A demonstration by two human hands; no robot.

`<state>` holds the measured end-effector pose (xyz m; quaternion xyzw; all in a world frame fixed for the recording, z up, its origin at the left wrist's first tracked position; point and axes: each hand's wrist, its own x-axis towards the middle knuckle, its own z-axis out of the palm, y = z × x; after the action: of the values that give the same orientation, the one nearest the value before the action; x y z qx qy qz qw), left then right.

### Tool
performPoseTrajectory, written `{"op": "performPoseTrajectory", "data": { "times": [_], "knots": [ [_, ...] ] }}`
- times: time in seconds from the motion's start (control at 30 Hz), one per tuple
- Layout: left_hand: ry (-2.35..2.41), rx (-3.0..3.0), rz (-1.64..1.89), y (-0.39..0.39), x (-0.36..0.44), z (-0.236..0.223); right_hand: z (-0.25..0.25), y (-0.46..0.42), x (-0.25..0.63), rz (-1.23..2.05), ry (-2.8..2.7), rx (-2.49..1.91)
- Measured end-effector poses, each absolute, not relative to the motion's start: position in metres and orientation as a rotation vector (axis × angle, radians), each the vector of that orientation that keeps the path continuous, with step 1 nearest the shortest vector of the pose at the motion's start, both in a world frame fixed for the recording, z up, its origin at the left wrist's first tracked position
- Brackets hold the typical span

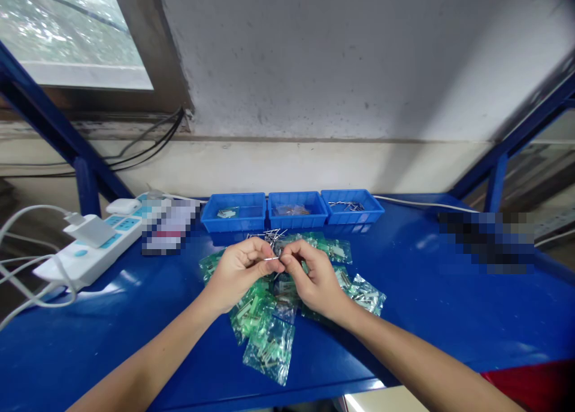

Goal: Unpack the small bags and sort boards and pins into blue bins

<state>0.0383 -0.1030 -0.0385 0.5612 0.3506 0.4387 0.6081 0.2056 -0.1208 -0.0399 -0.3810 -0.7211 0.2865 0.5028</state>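
Note:
My left hand (242, 269) pinches a thin, shiny metal rod (271, 258) between thumb and fingertips. At the rod's other end, the thumb and forefinger of my right hand (312, 274) are closed on it, and the fingers hide that tip. Just behind the fingertips is a loose pile of similar metal rods (272, 237). Under and around both hands lie several green-tinted clear plastic packets (269, 347) with small light-coloured and metal parts inside. More packets (366, 295) rest to the right of my right hand.
Along the back stand a left blue bin (233, 221) with a packet, a middle blue bin (299, 219) with small parts, and a right blue bin (354, 217) with metal rods. A white power strip (96, 244) with cables lies left on the blue table (431, 316). Blue frame posts flank both sides.

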Motion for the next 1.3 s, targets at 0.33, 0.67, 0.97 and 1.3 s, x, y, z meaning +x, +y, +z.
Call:
{"op": "performPoseTrajectory", "data": {
  "times": [0.33, 0.67, 0.97, 1.3],
  "knots": [
    [0.906, 1.625, 1.062, -0.101, 0.035, -0.036, -0.042, -0.117, 0.209, 0.622, -1.810, -0.949],
    [0.948, 2.493, 1.358, -0.096, 0.022, -0.028, -0.035, -0.114, 0.212, 0.554, -1.795, -1.071],
    [1.038, 2.560, 1.327, -0.097, 0.027, -0.029, -0.037, -0.113, 0.210, 0.592, -1.795, -1.075],
    [1.201, 2.530, 1.145, -0.099, 0.028, -0.028, -0.040, -0.118, 0.209, 0.256, -2.074, -0.975]
  ]
}}
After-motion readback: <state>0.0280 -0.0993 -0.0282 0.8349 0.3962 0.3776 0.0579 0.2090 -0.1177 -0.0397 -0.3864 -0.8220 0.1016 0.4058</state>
